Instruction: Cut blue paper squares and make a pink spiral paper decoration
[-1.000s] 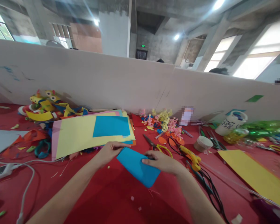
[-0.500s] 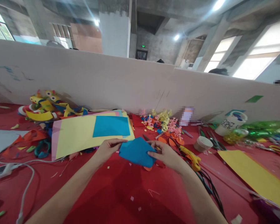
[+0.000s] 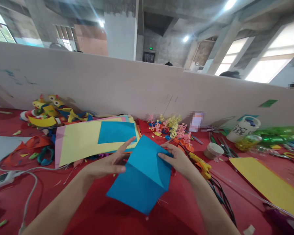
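A creased blue sheet (image 3: 137,189) spans the space over the red table (image 3: 93,213), between our left hand (image 3: 101,167) and right hand (image 3: 178,161).
Our right hand pinches the sheet at its two-o'clock edge; our left, at nine o'clock, has its fingers spread, and we cannot tell whether its thumb touches the paper. Around the sheet, we see a paper stack (image 3: 74,145) bearing a flat blue rectangle (image 3: 116,132) at ten o'clock, pink and yellow curly pieces (image 3: 178,129) at one, and a yellow glue gun (image 3: 203,165) at three.
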`<state>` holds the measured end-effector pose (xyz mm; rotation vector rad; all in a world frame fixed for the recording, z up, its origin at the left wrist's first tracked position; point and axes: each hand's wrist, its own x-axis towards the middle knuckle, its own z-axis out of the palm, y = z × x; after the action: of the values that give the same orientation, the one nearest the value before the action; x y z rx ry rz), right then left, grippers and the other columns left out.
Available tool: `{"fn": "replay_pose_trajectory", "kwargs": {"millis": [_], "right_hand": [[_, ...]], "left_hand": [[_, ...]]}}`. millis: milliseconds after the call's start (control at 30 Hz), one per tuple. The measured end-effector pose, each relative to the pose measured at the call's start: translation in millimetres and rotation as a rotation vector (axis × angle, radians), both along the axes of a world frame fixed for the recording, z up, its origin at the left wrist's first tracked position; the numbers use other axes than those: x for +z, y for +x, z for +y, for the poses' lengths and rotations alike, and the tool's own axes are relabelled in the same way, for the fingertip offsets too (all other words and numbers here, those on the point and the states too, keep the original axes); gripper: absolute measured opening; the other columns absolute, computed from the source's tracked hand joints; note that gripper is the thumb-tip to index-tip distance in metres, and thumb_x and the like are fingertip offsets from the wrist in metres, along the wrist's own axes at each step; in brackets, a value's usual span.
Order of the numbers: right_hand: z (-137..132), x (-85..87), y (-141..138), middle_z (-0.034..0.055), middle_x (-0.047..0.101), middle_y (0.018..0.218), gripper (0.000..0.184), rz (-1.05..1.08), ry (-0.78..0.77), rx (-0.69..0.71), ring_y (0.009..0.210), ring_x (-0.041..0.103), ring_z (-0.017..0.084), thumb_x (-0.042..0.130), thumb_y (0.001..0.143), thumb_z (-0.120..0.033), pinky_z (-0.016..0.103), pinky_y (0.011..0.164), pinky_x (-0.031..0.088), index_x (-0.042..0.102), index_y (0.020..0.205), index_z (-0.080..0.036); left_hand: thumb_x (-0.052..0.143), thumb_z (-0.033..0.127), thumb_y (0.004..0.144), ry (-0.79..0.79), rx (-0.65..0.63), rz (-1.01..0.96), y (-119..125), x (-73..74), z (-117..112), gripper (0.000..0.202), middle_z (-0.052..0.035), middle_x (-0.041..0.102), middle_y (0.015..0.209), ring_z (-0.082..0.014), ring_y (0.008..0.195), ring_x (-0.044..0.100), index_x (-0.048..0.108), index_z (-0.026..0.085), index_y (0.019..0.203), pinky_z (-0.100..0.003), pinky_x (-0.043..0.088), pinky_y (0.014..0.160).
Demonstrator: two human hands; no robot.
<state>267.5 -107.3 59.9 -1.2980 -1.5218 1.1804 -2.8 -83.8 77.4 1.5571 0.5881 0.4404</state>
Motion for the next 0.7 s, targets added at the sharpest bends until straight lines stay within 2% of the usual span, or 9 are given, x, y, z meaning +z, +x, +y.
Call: {"fn": "replay_pose_trajectory", "kwargs": {"millis": [67, 167, 267, 333, 433, 567, 700], "right_hand": [[4.0, -8.3, -3.2, 0.0045, 0.065, 0.088, 0.037, -0.026, 0.010, 0.020, 0.082, 0.062, 0.020, 0.063, 0.072, -0.048, 0.030, 0.069, 0.047, 0.056, 0.094, -0.019], [12.6, -22.7, -2.7, 0.0054, 0.066, 0.087, 0.035, -0.062, 0.003, 0.060, 0.078, 0.062, 0.020, 0.058, 0.075, -0.048, 0.031, 0.067, 0.048, 0.055, 0.094, -0.019], [21.1, -40.5, 6.7, 0.0071, 0.064, 0.086, 0.029, -0.314, 0.065, -0.060, 0.082, 0.061, 0.021, 0.047, 0.083, -0.044, 0.033, 0.074, 0.046, 0.057, 0.089, -0.018], [24.1, -53.1, 15.6, 0.0092, 0.062, 0.087, 0.024, -0.626, 0.081, -0.215, 0.088, 0.060, 0.024, 0.052, 0.080, -0.040, 0.036, 0.079, 0.044, 0.057, 0.084, -0.017], [23.9, -67.6, 25.4, 0.0102, 0.059, 0.092, 0.030, -0.938, 0.037, -0.240, 0.092, 0.057, 0.027, 0.066, 0.069, -0.039, 0.037, 0.080, 0.043, 0.056, 0.086, -0.016], [21.7, -72.9, 26.7, 0.0116, 0.059, 0.095, 0.033, -0.997, -0.012, -0.201, 0.094, 0.057, 0.027, 0.062, 0.074, -0.040, 0.036, 0.079, 0.043, 0.055, 0.094, -0.015], [22.8, -72.5, 25.3, 0.0149, 0.061, 0.095, 0.025, -0.983, -0.093, -0.213, 0.093, 0.059, 0.028, 0.062, 0.072, -0.026, 0.035, 0.077, 0.043, 0.056, 0.092, -0.013]], "left_hand": [[0.070, 0.045, 0.068, 0.100, -0.039, 0.070, 3.4, 2.7, -3.5, 0.105, -0.0101, 0.036, 0.143, -0.0293, 0.126, 0.038, -0.003, 0.033, 0.144, -0.040, 0.037, 0.096], [0.068, 0.037, 0.072, 0.242, -0.090, 0.228, 5.9, 5.5, -4.0, 0.083, -0.0041, 0.035, 0.145, -0.0301, 0.130, 0.034, 0.022, 0.034, 0.142, -0.038, 0.032, 0.101], [0.066, 0.033, 0.074, 0.335, -0.073, 0.341, 2.1, 5.1, 0.9, 0.068, -0.0015, 0.043, 0.141, -0.0305, 0.126, 0.039, 0.037, 0.034, 0.136, -0.036, 0.032, 0.101], [0.067, 0.034, 0.073, 0.340, -0.018, 0.368, -3.5, 3.4, 5.8, 0.071, -0.0017, 0.043, 0.141, -0.0303, 0.124, 0.043, 0.035, 0.034, 0.137, -0.034, 0.036, 0.098], [0.067, 0.038, 0.073, 0.325, 0.018, 0.376, -13.3, 2.1, 12.7, 0.077, -0.0027, 0.042, 0.142, -0.0292, 0.121, 0.046, 0.029, 0.033, 0.140, -0.033, 0.040, 0.094], [0.069, 0.037, 0.071, 0.342, 0.073, 0.384, -24.5, 7.3, 17.9, 0.082, -0.0040, 0.040, 0.142, -0.0294, 0.122, 0.044, 0.026, 0.034, 0.141, -0.036, 0.038, 0.096], [0.069, 0.035, 0.071, 0.263, 0.135, 0.318, -32.3, 15.3, 19.3, 0.083, -0.0054, 0.040, 0.142, -0.0304, 0.122, 0.044, 0.026, 0.033, 0.141, -0.040, 0.038, 0.097]]}}
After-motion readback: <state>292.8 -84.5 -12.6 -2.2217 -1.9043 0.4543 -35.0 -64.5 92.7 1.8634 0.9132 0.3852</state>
